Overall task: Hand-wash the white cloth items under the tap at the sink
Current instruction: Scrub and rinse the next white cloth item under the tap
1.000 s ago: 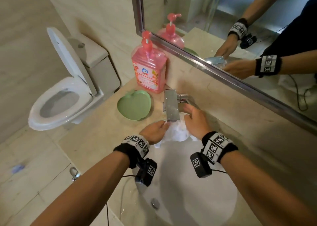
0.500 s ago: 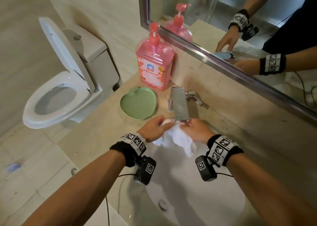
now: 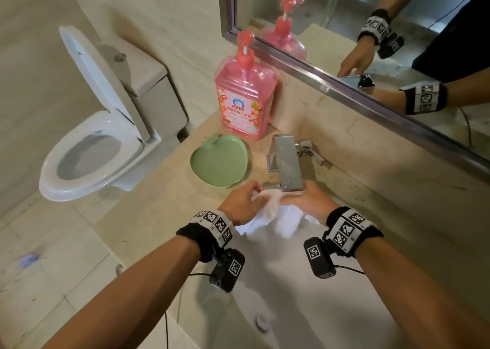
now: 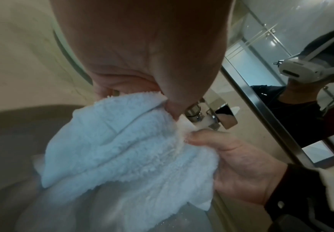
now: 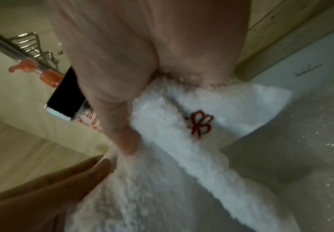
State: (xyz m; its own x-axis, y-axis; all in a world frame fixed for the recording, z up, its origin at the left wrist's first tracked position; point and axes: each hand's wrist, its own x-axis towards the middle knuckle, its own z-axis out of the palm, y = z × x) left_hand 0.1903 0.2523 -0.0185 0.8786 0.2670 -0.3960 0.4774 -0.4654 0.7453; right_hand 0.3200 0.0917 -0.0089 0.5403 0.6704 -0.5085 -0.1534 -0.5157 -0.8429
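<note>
A white fluffy cloth (image 3: 275, 217) hangs bunched just under the flat chrome tap spout (image 3: 287, 167), over the white sink basin (image 3: 313, 319). My left hand (image 3: 242, 202) pinches its left upper edge. My right hand (image 3: 309, 202) grips the right side below the spout. In the left wrist view the cloth (image 4: 126, 144) is held between my left thumb and fingers, and water runs from the tap outlet (image 4: 200, 120) onto it beside the right hand (image 4: 239, 169). The right wrist view shows the wet cloth (image 5: 192, 141) with a small red embroidered mark (image 5: 200, 124).
A pink pump bottle of soap (image 3: 245, 102) stands on the beige counter behind a green apple-shaped dish (image 3: 220, 161). A mirror (image 3: 371, 30) runs along the wall above the tap. A white toilet (image 3: 98, 136) with its lid up stands to the left.
My right hand has come down from the tap handle to the cloth. Both hands now hold the cloth lower and spread it out under the spout.
</note>
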